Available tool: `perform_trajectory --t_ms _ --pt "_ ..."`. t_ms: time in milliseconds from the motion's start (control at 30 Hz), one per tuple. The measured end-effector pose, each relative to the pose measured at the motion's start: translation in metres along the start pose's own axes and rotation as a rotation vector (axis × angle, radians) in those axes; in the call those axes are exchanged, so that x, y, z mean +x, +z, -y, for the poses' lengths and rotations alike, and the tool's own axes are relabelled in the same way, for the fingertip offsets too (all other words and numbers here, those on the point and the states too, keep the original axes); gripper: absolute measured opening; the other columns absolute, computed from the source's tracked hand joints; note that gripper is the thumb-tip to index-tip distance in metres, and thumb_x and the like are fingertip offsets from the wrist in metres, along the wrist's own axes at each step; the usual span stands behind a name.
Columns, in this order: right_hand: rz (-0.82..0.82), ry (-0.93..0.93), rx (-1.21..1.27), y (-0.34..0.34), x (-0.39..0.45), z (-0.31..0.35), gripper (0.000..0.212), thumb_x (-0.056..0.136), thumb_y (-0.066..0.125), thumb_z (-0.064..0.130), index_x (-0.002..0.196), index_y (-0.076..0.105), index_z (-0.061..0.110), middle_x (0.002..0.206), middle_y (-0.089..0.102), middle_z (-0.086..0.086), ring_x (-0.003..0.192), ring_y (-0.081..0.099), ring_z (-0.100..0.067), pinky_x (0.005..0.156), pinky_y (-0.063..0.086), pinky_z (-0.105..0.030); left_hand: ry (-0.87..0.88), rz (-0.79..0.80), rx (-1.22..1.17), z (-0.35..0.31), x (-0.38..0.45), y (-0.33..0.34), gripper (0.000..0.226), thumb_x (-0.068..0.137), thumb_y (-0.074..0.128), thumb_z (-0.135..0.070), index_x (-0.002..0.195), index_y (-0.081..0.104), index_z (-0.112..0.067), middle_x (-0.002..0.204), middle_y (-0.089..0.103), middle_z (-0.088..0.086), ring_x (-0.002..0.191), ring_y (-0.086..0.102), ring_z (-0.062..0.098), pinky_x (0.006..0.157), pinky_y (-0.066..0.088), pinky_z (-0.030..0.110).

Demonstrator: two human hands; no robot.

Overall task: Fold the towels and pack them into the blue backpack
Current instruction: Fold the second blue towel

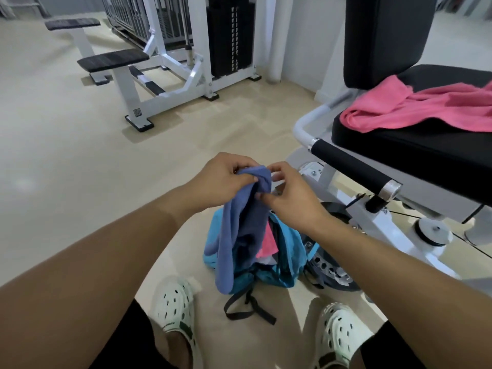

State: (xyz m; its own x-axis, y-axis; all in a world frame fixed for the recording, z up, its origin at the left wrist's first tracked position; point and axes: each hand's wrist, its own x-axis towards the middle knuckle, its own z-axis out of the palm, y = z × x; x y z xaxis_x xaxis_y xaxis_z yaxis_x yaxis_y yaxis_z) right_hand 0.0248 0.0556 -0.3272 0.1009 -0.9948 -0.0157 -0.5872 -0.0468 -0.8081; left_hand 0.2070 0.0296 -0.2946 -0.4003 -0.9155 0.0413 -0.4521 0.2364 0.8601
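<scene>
Seen from above, a person's two bare arms reach forward from the bottom corners of the frame and meet in the centre. The left hand (pixel 223 179) grips the top of a blue towel (pixel 241 230), its fingers curled over the bunched upper edge. The right hand (pixel 290 198) is just beside it, thumb and fingers pinching the same upper edge from the right side. The towel hangs down in loose folds from both hands, its lower end draped in front of a blue backpack (pixel 290 251) that sits open on the pale floor (pixel 80 155) in the lower centre of the frame. Inside the backpack's opening a piece of pink cloth (pixel 267 246) shows. Black straps (pixel 247 307) trail from the backpack onto the floor between the person's two white clogs (pixel 175 312) at the bottom of the frame. At the right edge, a crumpled pink towel (pixel 415 107) lies on the black padded seat (pixel 426 147) of an exercise machine, well apart from the hands. In the upper left stands a white weight machine (pixel 165 75) with black padded benches.
</scene>
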Motion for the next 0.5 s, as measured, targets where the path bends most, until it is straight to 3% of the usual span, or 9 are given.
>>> perform_trajectory --t_ms 67,200,267,367,433,500 --pt "0.043 -0.026 -0.085 -0.002 0.004 -0.005 0.013 0.091 0.067 0.03 0.099 0.062 0.021 0.089 0.063 0.005 0.08 0.058 -0.01 0.069 0.045 -0.031 -0.002 0.065 -0.025 0.001 0.001 -0.001 0.025 0.092 0.06 0.002 0.1 0.079 -0.012 0.097 0.079 -0.003 0.094 0.071 0.008 0.081 0.053 0.016" --pt "-0.002 0.08 0.012 -0.006 0.007 -0.01 0.02 0.095 0.056 0.018 0.079 0.046 0.012 0.067 0.047 -0.001 0.062 0.04 -0.015 0.059 0.034 -0.031 -0.113 0.102 -0.081 0.005 0.006 0.002 0.016 0.087 0.079 -0.015 0.101 0.072 -0.018 0.091 0.077 0.005 0.083 0.071 0.013 0.075 0.053 0.02" --pt "-0.057 0.124 0.108 -0.007 0.009 -0.011 0.024 0.094 0.052 0.01 0.073 0.039 0.014 0.065 0.04 -0.002 0.063 0.035 -0.016 0.06 0.031 -0.033 -0.234 0.2 -0.042 0.009 0.01 0.005 0.03 0.078 0.087 -0.022 0.098 0.066 -0.018 0.086 0.072 0.012 0.075 0.065 0.016 0.07 0.05 0.027" --pt "-0.151 0.194 0.197 -0.005 0.015 -0.014 0.024 0.09 0.049 0.005 0.072 0.037 0.014 0.065 0.037 -0.004 0.067 0.034 -0.017 0.061 0.03 -0.035 -0.427 0.346 0.049 0.021 0.014 0.008 0.037 0.076 0.089 -0.028 0.1 0.068 -0.011 0.094 0.074 0.011 0.085 0.07 0.022 0.08 0.057 0.035" --pt "-0.216 0.251 0.234 -0.005 0.019 -0.016 0.018 0.091 0.047 0.008 0.075 0.04 0.012 0.07 0.042 -0.007 0.069 0.04 -0.018 0.062 0.035 -0.037 -0.52 0.467 0.102 0.027 0.013 0.005 0.04 0.076 0.088 -0.032 0.106 0.071 -0.013 0.105 0.076 0.008 0.095 0.073 0.024 0.086 0.061 0.038" --pt "-0.254 0.313 0.248 -0.007 0.025 -0.015 0.013 0.093 0.047 0.012 0.082 0.052 0.008 0.079 0.059 -0.009 0.073 0.057 -0.024 0.066 0.049 -0.04 -0.545 0.564 0.171 0.029 0.009 0.004 0.037 0.078 0.086 -0.035 0.105 0.072 -0.015 0.106 0.076 0.003 0.093 0.07 0.021 0.075 0.059 0.03"
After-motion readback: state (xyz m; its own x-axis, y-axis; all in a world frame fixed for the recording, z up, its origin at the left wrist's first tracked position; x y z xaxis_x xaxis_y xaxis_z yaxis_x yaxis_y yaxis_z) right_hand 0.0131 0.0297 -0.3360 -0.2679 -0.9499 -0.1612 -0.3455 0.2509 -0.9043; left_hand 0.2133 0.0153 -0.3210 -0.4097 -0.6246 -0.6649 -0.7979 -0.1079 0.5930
